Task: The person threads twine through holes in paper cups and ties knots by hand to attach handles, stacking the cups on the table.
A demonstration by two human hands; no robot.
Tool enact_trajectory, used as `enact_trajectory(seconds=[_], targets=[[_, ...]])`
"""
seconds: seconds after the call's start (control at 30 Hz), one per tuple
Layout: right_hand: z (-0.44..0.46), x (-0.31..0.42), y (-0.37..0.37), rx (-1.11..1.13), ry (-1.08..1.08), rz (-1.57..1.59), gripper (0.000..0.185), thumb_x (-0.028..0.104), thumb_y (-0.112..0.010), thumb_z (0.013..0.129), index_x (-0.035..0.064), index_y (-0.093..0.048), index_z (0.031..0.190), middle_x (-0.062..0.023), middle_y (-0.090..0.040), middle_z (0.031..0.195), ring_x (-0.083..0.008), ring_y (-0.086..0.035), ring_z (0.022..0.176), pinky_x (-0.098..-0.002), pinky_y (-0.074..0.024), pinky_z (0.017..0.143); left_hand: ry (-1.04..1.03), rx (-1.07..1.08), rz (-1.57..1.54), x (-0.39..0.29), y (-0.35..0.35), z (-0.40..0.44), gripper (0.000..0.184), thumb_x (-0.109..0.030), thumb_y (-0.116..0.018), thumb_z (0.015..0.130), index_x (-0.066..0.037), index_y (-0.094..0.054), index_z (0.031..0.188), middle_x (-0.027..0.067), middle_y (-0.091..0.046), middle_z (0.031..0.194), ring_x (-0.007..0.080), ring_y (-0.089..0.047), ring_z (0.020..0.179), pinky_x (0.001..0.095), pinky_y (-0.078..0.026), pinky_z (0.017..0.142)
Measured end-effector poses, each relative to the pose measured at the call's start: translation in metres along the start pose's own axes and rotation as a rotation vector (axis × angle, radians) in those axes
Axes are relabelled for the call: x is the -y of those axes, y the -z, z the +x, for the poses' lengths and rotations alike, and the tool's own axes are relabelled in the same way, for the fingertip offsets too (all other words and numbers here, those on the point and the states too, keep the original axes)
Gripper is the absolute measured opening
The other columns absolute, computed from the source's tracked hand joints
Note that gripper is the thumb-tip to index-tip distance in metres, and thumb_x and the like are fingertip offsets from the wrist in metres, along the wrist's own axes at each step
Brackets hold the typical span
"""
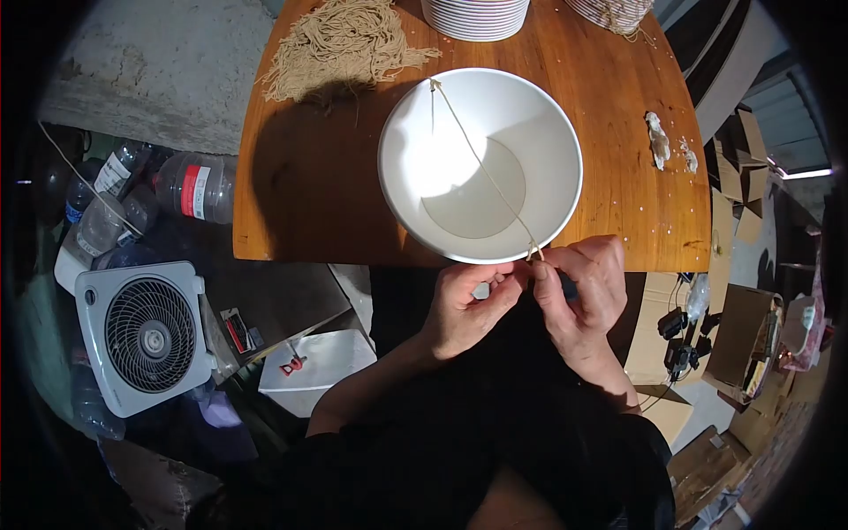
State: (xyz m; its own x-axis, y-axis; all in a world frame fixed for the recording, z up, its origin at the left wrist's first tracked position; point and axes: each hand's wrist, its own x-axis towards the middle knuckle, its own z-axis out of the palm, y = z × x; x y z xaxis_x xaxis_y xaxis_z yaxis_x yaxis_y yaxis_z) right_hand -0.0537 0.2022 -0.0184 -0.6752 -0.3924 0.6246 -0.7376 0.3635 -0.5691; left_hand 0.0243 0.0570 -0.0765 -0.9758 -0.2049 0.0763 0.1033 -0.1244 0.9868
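White bucket stands at centre of frame, on near edge of wooden table, mouth toward camera. Thin cord crosses mouth slantwise, from upper-left rim to lower-right rim. Right hand pinches Thin cord at lower-right rim, between thumb and finger. Left hand just beside, fingers curled — whether it also grips cord, I cannot tell well. Upper left of table — heap of tan yarn.

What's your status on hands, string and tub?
Right hand pinching string at near rim of white tub; left hand close beside. String runs across tub's mouth. No obstruction visible there.
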Motion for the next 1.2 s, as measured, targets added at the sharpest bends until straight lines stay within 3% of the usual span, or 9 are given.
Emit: enact_trajectory(seconds=[0.17, 0.3, 0.53, 0.63, 0.77, 0.97, 1.1, 1.17, 1.2], targets=[[0.005, 0.006, 0.009, -0.039, 0.141, -0.003, 0.016, 0.004, -0.081, 0.08, 0.0046, -0.07, 0.092, -0.0033, -0.068, 0.086, -0.0224, -0.057, 0.075, -0.0357, -0.0466, 0.066, 0.101, 0.004, -0.063, -0.007, -0.003, 0.004, 0.018, 0.003, -0.071, 0.09, 0.001, -0.07, 0.109, 0.0053, -0.075, 0.092, 0.0093, -0.067, 0.078, 0.0254, -0.053, 0.069], [0.006, 0.017, 0.006, 0.142, 0.248, 0.059, 0.026, 0.005, -0.083, 0.068, 0.0066, -0.075, 0.093, -0.0022, -0.065, 0.09, -0.0201, -0.06, 0.079, -0.0342, -0.0463, 0.066, 0.004, 0.024, -0.173, -0.007, -0.004, 0.005, 0.021, 0.003, -0.072, 0.09, 0.002, -0.07, 0.111, 0.0067, -0.075, 0.099, 0.0135, -0.071, 0.092, 0.0291, -0.057, 0.08], [-0.002, 0.014, 0.015, 0.128, 0.321, -0.08, 0.019, 0.0, -0.079, 0.076, 0.0049, -0.072, 0.094, -0.0007, -0.067, 0.089, -0.0188, -0.059, 0.072, -0.0322, -0.0439, 0.061, 0.168, 0.136, -0.376, 0.002, 0.003, 0.007, 0.029, 0.0, -0.064, 0.1, 0.002, -0.063, 0.129, 0.0092, -0.071, 0.115, 0.0147, -0.067, 0.1, 0.0305, -0.056, 0.088], [-0.004, 0.007, 0.019, 0.033, -0.005, 0.054, 0.014, -0.004, -0.072, 0.084, 0.0007, -0.066, 0.096, -0.0083, -0.069, 0.089, -0.0228, -0.058, 0.065, -0.0338, -0.0461, 0.058, 0.262, 0.221, -0.523, 0.002, 0.007, 0.007, 0.027, -0.003, -0.06, 0.104, 0.004, -0.061, 0.129, 0.0089, -0.068, 0.119, 0.0122, -0.065, 0.099, 0.0276, -0.055, 0.083], [0.001, 0.004, 0.018, 0.17, -0.278, 0.151, 0.023, 0.001, -0.076, 0.086, -0.0019, -0.068, 0.107, -0.0104, -0.062, 0.094, -0.0223, -0.06, 0.078, -0.0314, -0.0491, 0.067, 0.228, 0.235, -0.458, 0.001, 0.002, 0.006, 0.026, -0.003, -0.061, 0.103, 0.004, -0.062, 0.128, 0.0063, -0.068, 0.113, 0.0108, -0.063, 0.094, 0.0259, -0.054, 0.081], [-0.012, -0.013, 0.005, 0.261, -0.524, 0.697, 0.011, 0.003, -0.072, 0.095, 0.0004, -0.071, 0.106, -0.0034, -0.059, 0.103, -0.0124, -0.057, 0.094, -0.027, -0.0466, 0.084, -0.062, 0.202, 0.029, -0.008, 0.0, 0.012, 0.018, 0.001, -0.068, 0.093, 0.0, -0.071, 0.111, 0.0048, -0.067, 0.09, 0.0108, -0.059, 0.071, 0.0273, -0.05, 0.062], [-0.009, -0.014, 0.002, 0.218, -0.722, 1.056, 0.006, 0.0, -0.064, 0.1, 0.0009, -0.07, 0.103, -0.002, -0.061, 0.103, -0.0112, -0.059, 0.096, -0.0263, -0.0468, 0.086, -0.105, 0.205, 0.117, -0.016, 0.003, 0.007, 0.015, 0.001, -0.069, 0.093, 0.0, -0.071, 0.108, 0.0061, -0.068, 0.088, 0.0136, -0.062, 0.069, 0.0272, -0.051, 0.063], [-0.008, -0.009, 0.004, 0.203, -0.79, 1.108, 0.006, -0.001, -0.064, 0.099, 0.0006, -0.069, 0.103, -0.0022, -0.061, 0.103, -0.0114, -0.059, 0.096, -0.0264, -0.0471, 0.087, -0.256, -0.046, 0.427, -0.037, 0.002, 0.001, 0.017, 0.002, -0.073, 0.088, -0.001, -0.071, 0.104, 0.0072, -0.069, 0.09, 0.0161, -0.068, 0.073, 0.0277, -0.054, 0.065], [-0.008, -0.008, 0.004, 0.188, -0.859, 1.161, 0.006, -0.001, -0.064, 0.099, 0.0002, -0.069, 0.103, -0.0024, -0.061, 0.102, -0.0115, -0.06, 0.096, -0.0266, -0.0474, 0.087, -0.255, -0.045, 0.427, -0.043, 0.004, 0.0, 0.017, 0.002, -0.073, 0.088, -0.001, -0.071, 0.104, 0.0072, -0.069, 0.09, 0.0161, -0.068, 0.073, 0.0277, -0.054, 0.065]])
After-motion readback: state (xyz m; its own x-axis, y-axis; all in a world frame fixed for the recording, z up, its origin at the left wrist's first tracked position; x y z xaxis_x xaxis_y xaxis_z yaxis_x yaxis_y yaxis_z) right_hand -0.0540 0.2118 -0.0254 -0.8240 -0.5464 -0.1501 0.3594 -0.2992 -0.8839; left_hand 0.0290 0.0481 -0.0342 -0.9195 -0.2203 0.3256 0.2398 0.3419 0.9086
